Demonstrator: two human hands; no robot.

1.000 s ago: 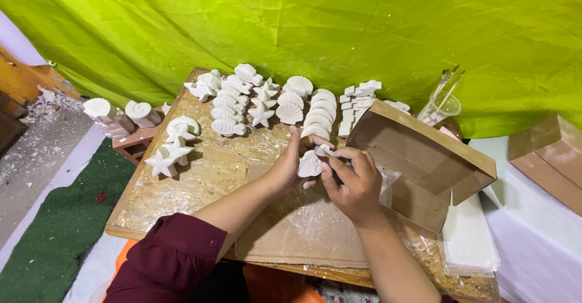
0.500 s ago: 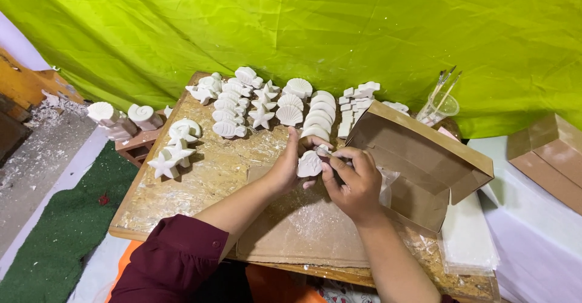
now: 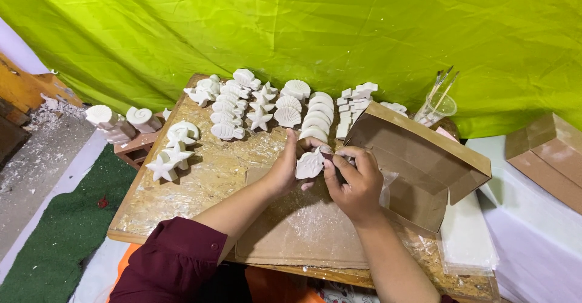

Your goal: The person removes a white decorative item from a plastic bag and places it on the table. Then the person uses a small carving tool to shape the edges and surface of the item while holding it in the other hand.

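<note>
My left hand (image 3: 286,166) holds a small white plaster piece (image 3: 309,164) shaped like a fish or shell above a sheet of cardboard (image 3: 303,230) on the wooden board (image 3: 200,181). My right hand (image 3: 354,178) is closed against the piece's right edge, pinching something small that I cannot make out. Both hands meet over the middle of the board, just left of an open brown cardboard box (image 3: 418,163).
Rows of white plaster shells, starfish and fish (image 3: 267,106) lie at the board's far side. Starfish (image 3: 170,160) sit at the left edge. A clear cup with brushes (image 3: 436,106) stands behind the box. Another brown box (image 3: 545,151) is at right. Green tarp behind.
The hands stay together on the plaster piece with only slight shifts. The view has drifted a little.
</note>
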